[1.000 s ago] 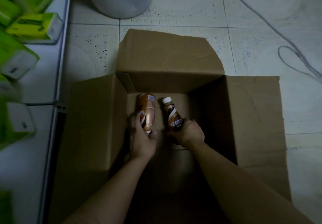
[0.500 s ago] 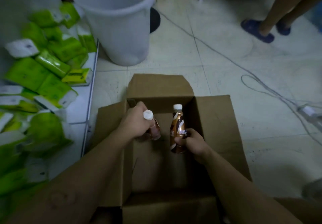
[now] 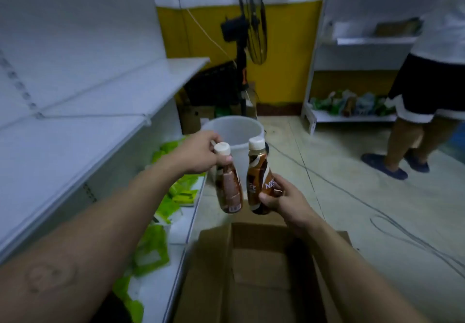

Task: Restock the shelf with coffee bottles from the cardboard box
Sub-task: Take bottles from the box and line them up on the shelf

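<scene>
Coffee bottles (image 3: 228, 189) (image 3: 258, 175): two, one gripped in each of two hands (image 3: 198, 154) (image 3: 286, 201).

Both bare arms stretched forward; left hand (image 3: 198, 155) pinches left bottle (image 3: 229, 189) at neck; right hand (image 3: 285, 203) grips right bottle (image 3: 258, 175) low, fingers wrapped.

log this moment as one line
left hand: grips left bottle neck | right hand: grips right bottle lower body | both above cardboard box
</scene>
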The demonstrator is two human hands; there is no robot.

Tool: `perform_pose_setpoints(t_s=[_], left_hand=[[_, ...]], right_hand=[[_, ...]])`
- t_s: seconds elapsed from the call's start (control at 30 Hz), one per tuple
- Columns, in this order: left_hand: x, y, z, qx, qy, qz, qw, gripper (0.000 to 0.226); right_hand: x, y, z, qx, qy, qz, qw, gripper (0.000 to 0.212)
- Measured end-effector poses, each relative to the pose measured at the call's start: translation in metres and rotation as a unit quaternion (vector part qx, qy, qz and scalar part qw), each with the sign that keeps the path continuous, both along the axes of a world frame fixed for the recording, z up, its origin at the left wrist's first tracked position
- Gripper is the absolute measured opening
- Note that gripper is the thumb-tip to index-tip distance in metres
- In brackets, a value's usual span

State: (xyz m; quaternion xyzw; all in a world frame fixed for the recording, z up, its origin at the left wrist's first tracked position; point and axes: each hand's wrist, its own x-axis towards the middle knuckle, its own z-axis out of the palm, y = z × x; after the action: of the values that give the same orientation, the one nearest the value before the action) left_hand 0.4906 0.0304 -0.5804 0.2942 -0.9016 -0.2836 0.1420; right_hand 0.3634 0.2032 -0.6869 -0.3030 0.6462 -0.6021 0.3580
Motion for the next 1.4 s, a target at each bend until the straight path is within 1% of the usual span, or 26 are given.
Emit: perform_pose_setpoints(t_s=[0.1,0.2,0.33,0.47,0.57,0.63,0.7,0.77,0.93,1.1,1.17,1.23,1.3,1.37,1.4], left_hand=[[0.039,0.002,0.050,-0.043,0.041,0.032,0.998,0.028],[0.084,0.004,0.092,-0.081,0.088,0.083,0.989,0.029],[0.141,0.000,0.128,-0.084,0.127,0.146,0.977,0.029],[0.196,-0.014,0.144,-0.065,0.170,0.219,0.958,0.028],[0.221,-0.022,0.154,-0.046,0.182,0.232,0.954,0.027],[0.232,-0.027,0.164,-0.073,0.179,0.235,0.953,0.030],[0.240,-0.035,0.173,-0.109,0.182,0.253,0.944,0.034],[0.249,-0.050,0.176,-0.119,0.186,0.281,0.934,0.036],[0.272,-0.094,0.161,-0.126,0.106,0.340,0.926,0.034],[0.288,-0.117,0.159,-0.162,0.051,0.385,0.907,0.042],[0.294,-0.122,0.159,-0.205,0.008,0.420,0.884,0.041],[0.299,-0.128,0.159,-0.281,-0.075,0.462,0.838,0.042],[0.301,-0.132,0.160,-0.331,-0.136,0.493,0.793,0.049],[0.303,-0.134,0.159,-0.350,-0.154,0.506,0.773,0.045],[0.305,-0.135,0.157,-0.356,-0.157,0.510,0.768,0.044]], right_hand=[[0.028,-0.020,0.046,-0.069,0.003,0.038,0.997,0.044],[0.062,-0.042,0.080,-0.119,-0.007,0.049,0.992,0.039],[0.100,-0.073,0.105,-0.159,-0.031,0.062,0.985,0.036],[0.144,-0.116,0.127,-0.184,0.012,0.083,0.979,0.039],[0.174,-0.145,0.136,-0.187,0.027,0.109,0.976,0.044],[0.190,-0.161,0.137,-0.183,0.030,0.125,0.975,0.044],[0.204,-0.175,0.139,-0.183,0.042,0.143,0.972,0.044],[0.214,-0.189,0.138,-0.185,0.064,0.157,0.968,0.044],[0.237,-0.222,0.136,-0.158,0.104,0.181,0.965,0.044],[0.254,-0.259,0.145,-0.118,0.157,0.210,0.958,0.044],[0.260,-0.277,0.146,-0.100,0.172,0.217,0.956,0.044],[0.266,-0.293,0.146,-0.082,0.186,0.226,0.953,0.043],[0.275,-0.307,0.151,-0.066,0.196,0.246,0.947,0.043],[0.288,-0.318,0.155,-0.057,0.210,0.258,0.941,0.043],[0.294,-0.324,0.156,-0.055,0.233,0.258,0.936,0.042]])
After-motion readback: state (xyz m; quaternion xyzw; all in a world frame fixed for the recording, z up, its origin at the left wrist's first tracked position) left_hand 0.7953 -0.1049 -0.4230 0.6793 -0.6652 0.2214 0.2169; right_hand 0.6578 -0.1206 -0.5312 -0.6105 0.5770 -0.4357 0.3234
